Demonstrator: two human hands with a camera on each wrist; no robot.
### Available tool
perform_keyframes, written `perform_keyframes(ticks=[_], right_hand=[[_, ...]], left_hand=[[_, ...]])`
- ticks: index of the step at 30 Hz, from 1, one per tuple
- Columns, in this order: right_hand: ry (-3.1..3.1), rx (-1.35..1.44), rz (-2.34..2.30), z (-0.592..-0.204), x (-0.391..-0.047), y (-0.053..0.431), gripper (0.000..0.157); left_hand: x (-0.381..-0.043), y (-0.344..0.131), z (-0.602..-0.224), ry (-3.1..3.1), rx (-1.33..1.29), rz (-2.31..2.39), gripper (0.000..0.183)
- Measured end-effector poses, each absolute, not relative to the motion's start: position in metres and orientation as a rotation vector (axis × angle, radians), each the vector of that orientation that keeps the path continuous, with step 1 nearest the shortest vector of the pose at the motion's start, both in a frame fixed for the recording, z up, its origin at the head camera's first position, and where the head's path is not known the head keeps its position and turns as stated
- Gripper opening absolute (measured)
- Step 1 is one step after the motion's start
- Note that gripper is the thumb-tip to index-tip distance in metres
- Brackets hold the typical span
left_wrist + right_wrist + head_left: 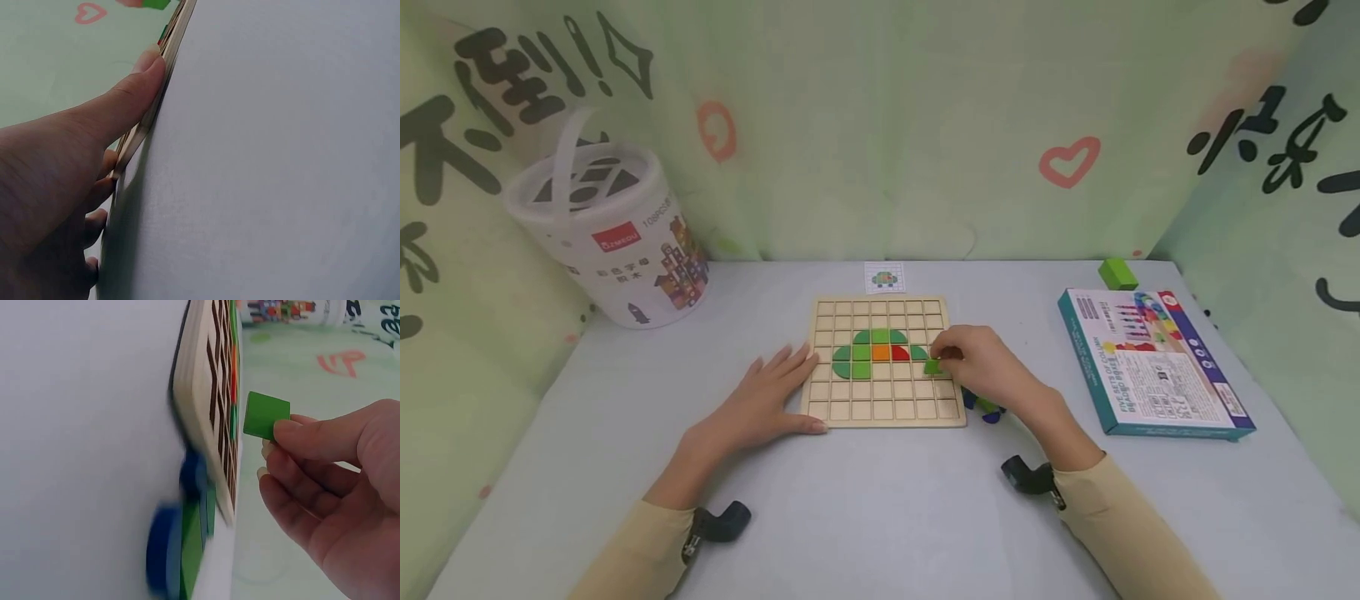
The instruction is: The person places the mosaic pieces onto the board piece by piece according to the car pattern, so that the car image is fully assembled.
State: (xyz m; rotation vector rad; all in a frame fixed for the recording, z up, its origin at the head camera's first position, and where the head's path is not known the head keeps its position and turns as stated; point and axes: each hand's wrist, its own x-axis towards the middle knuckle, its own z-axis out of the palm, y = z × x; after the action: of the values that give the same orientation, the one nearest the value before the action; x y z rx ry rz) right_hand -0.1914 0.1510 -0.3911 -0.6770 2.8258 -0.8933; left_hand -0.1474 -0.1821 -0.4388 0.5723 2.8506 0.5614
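Observation:
A wooden grid board (pixel 880 408) lies on the table, with green, orange and red tiles set in its middle cells. My left hand (pixel 767 396) is spread at the board's left edge; in the left wrist view its thumb (pixel 147 65) touches the board's side. Above the right part of the board, my right hand (pixel 985 362) pinches a green square tile (pixel 267 414) between thumb and fingertips. Beside the board's right edge sit loose blue and green pieces (pixel 165 550), partly hidden by the right hand in the head view.
Behind the board lies a small pattern card (pixel 884 277). A flat teal box (pixel 1157 362) is at the right, with a green block (pixel 1117 274) behind it. At the back left stands a white bucket (pixel 617 242). Printed cloth walls (pixel 895 125) enclose the table.

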Motion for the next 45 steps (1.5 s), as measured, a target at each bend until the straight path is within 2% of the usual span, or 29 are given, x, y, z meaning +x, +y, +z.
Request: perform_keyframes(ticks=[11,25,31,45], right_hand=[[2.774,-0.762,-0.981,-0.4,-0.199,0.098,0.015],[2.82,-0.83,-0.782,-0.406,-0.198,0.082,0.015],[2.794,-0.849,-0.723,-0.396,-0.192,0.096,0.017],[2.81,-0.521,-0.677,-0.393,-0.182,0.178,0.022]], left_hand=[[-0.147,-0.183,-0.439,2.849,0.594,0.578,0.106],[-0.147,-0.183,-0.435,2.84,0.583,0.554,0.106],[-0.148,-0.182,-0.439,2.847,0.584,0.556,0.106],[-0.146,-0.182,-0.436,2.844,0.564,0.562,0.105]])
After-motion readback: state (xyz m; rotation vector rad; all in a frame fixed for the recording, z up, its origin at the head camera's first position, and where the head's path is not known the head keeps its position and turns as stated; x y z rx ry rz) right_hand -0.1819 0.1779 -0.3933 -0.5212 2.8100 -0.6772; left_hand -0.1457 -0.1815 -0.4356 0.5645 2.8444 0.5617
